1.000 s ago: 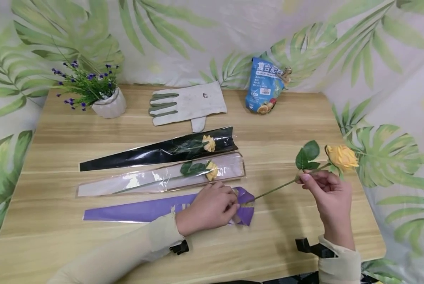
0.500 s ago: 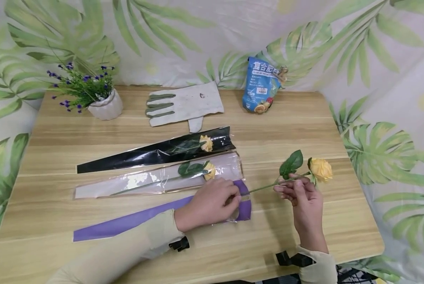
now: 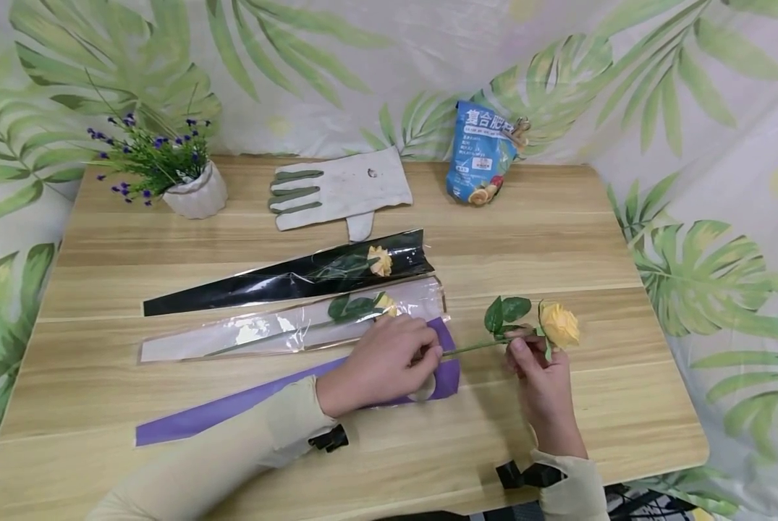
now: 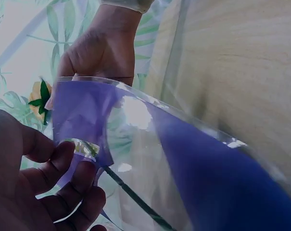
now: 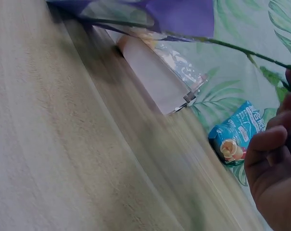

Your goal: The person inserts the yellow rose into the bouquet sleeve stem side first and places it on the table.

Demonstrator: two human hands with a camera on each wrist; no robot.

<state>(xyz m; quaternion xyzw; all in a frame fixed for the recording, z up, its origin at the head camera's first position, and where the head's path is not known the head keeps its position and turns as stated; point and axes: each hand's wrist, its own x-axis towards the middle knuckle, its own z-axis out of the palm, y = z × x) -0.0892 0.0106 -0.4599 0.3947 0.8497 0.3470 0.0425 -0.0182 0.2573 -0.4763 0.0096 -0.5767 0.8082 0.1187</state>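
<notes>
A yellow rose [image 3: 559, 324] with green leaves is pinched near its bloom by my right hand [image 3: 545, 391]. Its stem [image 4: 135, 198] runs left into the mouth of a purple flower sleeve [image 3: 245, 402]; the left wrist view shows it inside, behind clear film. My left hand [image 3: 389, 359] pinches the sleeve at its wide end, covering part of it in the head view. In the right wrist view, the fingers [image 5: 270, 139] lie at the right edge and the bloom is out of frame.
Behind the purple sleeve lie a white sleeve [image 3: 180, 349] and a black sleeve [image 3: 232, 296], each with a yellow rose inside. Farther back are a white-and-green glove [image 3: 346, 189], a potted plant with purple flowers [image 3: 196, 192] and a clipped blue bag [image 3: 480, 155].
My right hand has moved left with the rose, and more of the stem is inside the purple sleeve. The sleeve's narrow end has swung toward the front. My left hand stays nearly in place.
</notes>
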